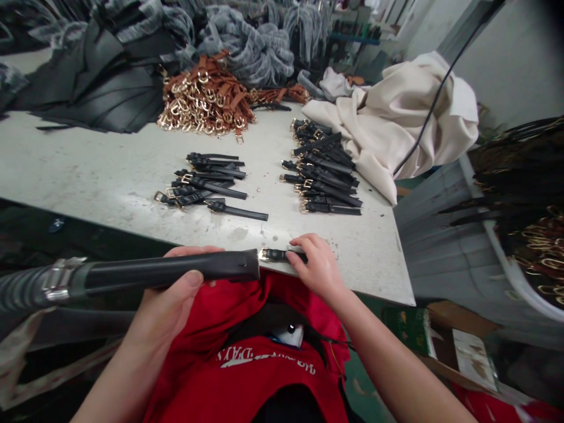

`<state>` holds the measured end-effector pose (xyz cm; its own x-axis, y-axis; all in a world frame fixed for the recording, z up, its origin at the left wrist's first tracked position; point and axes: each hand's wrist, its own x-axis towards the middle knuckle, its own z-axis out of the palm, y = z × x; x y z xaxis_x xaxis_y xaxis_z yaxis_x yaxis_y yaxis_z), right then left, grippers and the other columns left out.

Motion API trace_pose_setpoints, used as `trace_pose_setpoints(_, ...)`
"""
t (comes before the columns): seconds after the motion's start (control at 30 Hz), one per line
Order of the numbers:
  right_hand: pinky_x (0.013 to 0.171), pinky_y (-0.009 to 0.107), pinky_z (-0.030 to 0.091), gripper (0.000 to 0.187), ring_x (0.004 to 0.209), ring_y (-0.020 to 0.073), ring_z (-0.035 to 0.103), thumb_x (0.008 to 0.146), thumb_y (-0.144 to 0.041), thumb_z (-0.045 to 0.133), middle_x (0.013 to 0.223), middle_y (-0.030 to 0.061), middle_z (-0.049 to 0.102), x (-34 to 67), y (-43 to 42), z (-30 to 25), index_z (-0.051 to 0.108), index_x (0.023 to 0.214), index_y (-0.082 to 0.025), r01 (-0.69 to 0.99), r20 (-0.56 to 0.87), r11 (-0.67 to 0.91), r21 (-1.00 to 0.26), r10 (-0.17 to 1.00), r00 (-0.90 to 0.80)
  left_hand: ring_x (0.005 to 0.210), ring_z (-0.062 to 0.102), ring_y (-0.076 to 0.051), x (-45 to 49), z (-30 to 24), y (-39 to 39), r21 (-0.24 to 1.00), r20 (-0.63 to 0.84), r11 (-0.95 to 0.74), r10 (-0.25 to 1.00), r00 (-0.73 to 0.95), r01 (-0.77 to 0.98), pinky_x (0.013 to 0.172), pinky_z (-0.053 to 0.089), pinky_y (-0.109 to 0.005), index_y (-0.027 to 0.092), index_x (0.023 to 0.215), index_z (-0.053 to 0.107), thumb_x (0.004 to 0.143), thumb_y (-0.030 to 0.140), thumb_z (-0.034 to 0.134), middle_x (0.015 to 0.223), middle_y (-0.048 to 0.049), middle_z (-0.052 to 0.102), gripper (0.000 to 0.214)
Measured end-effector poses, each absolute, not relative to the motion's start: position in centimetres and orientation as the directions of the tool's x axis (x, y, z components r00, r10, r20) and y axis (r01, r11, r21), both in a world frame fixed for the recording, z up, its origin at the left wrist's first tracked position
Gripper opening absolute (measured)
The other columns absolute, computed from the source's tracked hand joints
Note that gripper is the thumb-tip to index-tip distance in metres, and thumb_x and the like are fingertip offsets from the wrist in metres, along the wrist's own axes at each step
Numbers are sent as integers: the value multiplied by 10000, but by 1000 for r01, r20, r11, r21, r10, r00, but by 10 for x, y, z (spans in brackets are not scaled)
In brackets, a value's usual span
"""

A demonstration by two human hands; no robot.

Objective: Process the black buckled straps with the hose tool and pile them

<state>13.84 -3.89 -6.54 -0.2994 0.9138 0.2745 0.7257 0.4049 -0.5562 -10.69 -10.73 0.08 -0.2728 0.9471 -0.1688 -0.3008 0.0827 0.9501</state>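
A black tube nozzle (176, 273) lies across my left hand (180, 291), its fingers wrapped round it; a ribbed hose (22, 286) joins its left end with a metal clamp (59, 279). My right hand (315, 264) pinches a short black buckle strap (277, 254) at the table's near edge. The strap's gold buckle points left, right at the nozzle's open end; whether they touch I cannot tell. The strap's other end is hidden under my right fingers. Beyond my hands, black buckle straps lie in a left group (207, 182) and a larger right pile (326, 170).
On the white table (110, 158), brown straps with gold buckles (205, 97) are heaped at the back, beside black sheets (97, 82). Cream cloth (396, 111) covers the back right corner. A grey bin (458, 235) and an open cardboard box (458, 346) stand to the right.
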Motion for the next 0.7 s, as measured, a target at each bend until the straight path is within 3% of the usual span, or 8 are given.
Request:
trace_pose_setpoints(0.17,797,378,412,104,884,240,588,889,-223,571,910,67,672,153,-39,-68,670,917,-211,731,173,383,-565,921,-350,742,663,-189,-78,-11,-82,973,-112,55,961,-251,-224,671,547,-276,202,847,715,608,272,833,894,-38,752,275)
trace_pose_setpoints(0.3,800,369,395,123,895,237,580,894,-213,559,920,70,663,150,-39,-69,677,930,-199,747,148,355,-562,932,-331,875,676,-241,-65,-18,-66,986,-76,64,994,-74,-154,834,549,-376,211,872,697,654,324,804,928,-48,742,268)
trace_pose_setpoints(0.37,796,363,392,124,890,232,578,897,-217,553,911,69,657,149,-40,-68,675,914,-198,744,153,351,-568,934,-323,903,675,-254,-68,-17,-64,990,-80,72,995,-63,-118,880,537,-400,218,870,695,662,334,800,923,-43,741,260)
trace_pose_setpoints(0.47,782,359,387,128,878,230,571,890,-228,546,889,69,644,149,-40,-68,671,885,-198,741,174,358,-568,932,-318,908,671,-250,-72,-13,-65,998,-41,34,992,-117,-57,903,527,-405,230,886,699,678,326,796,931,-32,737,249)
trace_pose_setpoints(0.57,767,356,382,134,867,231,568,869,-202,539,885,74,638,150,-40,-68,671,889,-191,746,183,361,-560,932,-313,947,669,-262,-66,-10,-63,999,36,-35,998,-45,27,921,518,-413,221,905,698,676,308,803,961,-42,733,267)
trace_pose_setpoints(0.7,766,350,385,146,860,225,570,872,-189,524,883,73,643,149,-40,-67,668,897,-191,749,167,347,-565,937,-308,923,677,-257,-64,-7,-59,999,-24,22,999,43,42,903,526,-399,228,908,704,693,306,793,959,-43,739,245)
